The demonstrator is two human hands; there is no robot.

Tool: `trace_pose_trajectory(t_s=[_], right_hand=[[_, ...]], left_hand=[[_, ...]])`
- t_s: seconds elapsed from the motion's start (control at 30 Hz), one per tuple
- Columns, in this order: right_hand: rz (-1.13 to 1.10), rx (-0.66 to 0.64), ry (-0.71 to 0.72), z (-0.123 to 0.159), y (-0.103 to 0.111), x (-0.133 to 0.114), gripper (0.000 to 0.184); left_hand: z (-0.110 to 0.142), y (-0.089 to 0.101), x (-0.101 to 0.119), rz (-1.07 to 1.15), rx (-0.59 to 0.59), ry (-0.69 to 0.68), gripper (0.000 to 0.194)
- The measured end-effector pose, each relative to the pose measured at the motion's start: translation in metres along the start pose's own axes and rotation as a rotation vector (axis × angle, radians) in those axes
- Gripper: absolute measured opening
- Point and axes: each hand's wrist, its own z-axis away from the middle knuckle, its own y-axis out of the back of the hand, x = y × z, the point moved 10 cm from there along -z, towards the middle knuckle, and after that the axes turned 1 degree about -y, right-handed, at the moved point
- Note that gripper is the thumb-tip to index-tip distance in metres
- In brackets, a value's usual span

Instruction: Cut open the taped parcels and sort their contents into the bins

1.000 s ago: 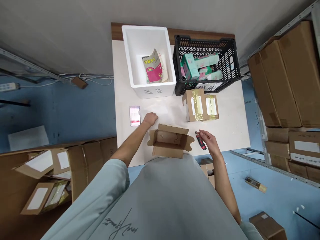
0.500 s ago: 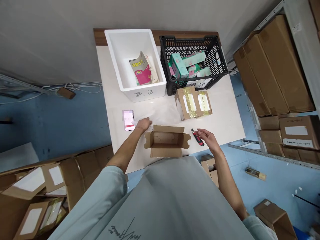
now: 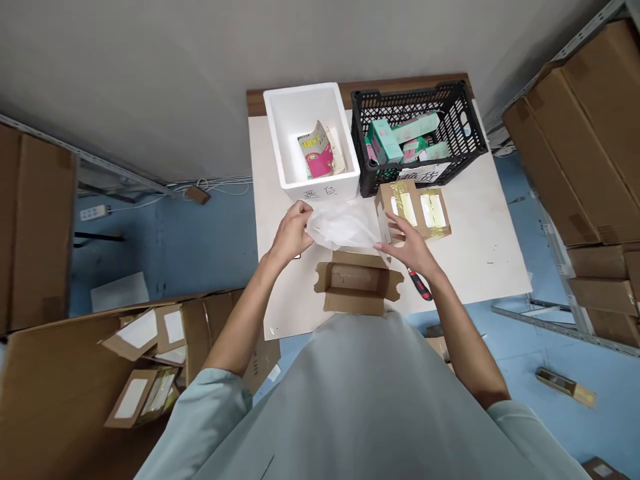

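Observation:
My left hand [image 3: 293, 230] is closed on the left edge of a thin clear plastic bag [image 3: 345, 225], lifted over the white table [image 3: 480, 233]. At the bag's right edge, my right hand [image 3: 407, 243] grips it with fingers curled. Just below the bag, an open cardboard box [image 3: 356, 287] sits near the table's front edge, flaps spread, nothing visible inside. A red and black utility knife [image 3: 420, 285] lies right of that box, partly under my right wrist.
A white foam bin [image 3: 287, 143] with a colourful booklet [image 3: 317, 147] stands at the back. Beside it are a black crate [image 3: 465, 123] of teal boxes and a taped cardboard parcel [image 3: 420, 208]. Flattened cartons [image 3: 145, 347] lie lower left, stacked cartons [image 3: 585, 113] on the right.
Both hands have risen from the table and taken hold of the plastic bag, lifting it above the open box. The camera view has shifted; the phone by my left hand is now hidden.

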Motion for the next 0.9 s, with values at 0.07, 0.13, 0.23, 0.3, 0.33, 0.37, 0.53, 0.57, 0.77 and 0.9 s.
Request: trace_pose_trajectory(t_s=[0.07, 0.13, 0.23, 0.3, 0.33, 0.37, 0.53, 0.57, 0.77, 0.9], right_hand=[[-0.014, -0.104, -0.026, -0.006, -0.024, -0.005, 0.128], [-0.078, -0.188, -0.059, -0.004, -0.044, -0.010, 0.143], [-0.224, -0.259, -0.026, 0.007, -0.062, -0.026, 0.140], [-0.303, -0.258, 0.035, 0.017, -0.065, -0.040, 0.132], [-0.328, -0.243, 0.063, 0.022, -0.064, -0.046, 0.128], [-0.342, -0.223, 0.082, 0.026, -0.063, -0.049, 0.124], [-0.295, -0.009, 0.095, 0.049, -0.041, -0.045, 0.097], [-0.273, 0.036, 0.102, 0.056, -0.037, -0.042, 0.090], [-0.022, 0.102, 0.176, 0.109, -0.045, -0.029, 0.071], [0.143, 0.118, 0.183, 0.127, -0.053, -0.002, 0.040]], left_hand=[[0.009, 0.016, 0.020, 0.088, 0.080, 0.031, 0.010], [0.021, 0.022, 0.031, 0.209, 0.150, 0.109, 0.019], [0.037, 0.016, 0.043, 0.374, 0.185, 0.212, 0.036], [0.043, 0.004, 0.058, 0.439, 0.151, 0.232, 0.040], [0.045, -0.003, 0.068, 0.460, 0.119, 0.225, 0.040], [0.046, -0.011, 0.078, 0.475, 0.086, 0.213, 0.039], [0.056, -0.038, 0.104, 0.427, 0.091, 0.241, 0.038], [0.060, -0.042, 0.102, 0.410, 0.106, 0.273, 0.038], [0.087, -0.086, 0.091, 0.318, 0.007, 0.419, 0.032], [0.111, -0.112, 0.090, 0.334, -0.136, 0.432, 0.020]])
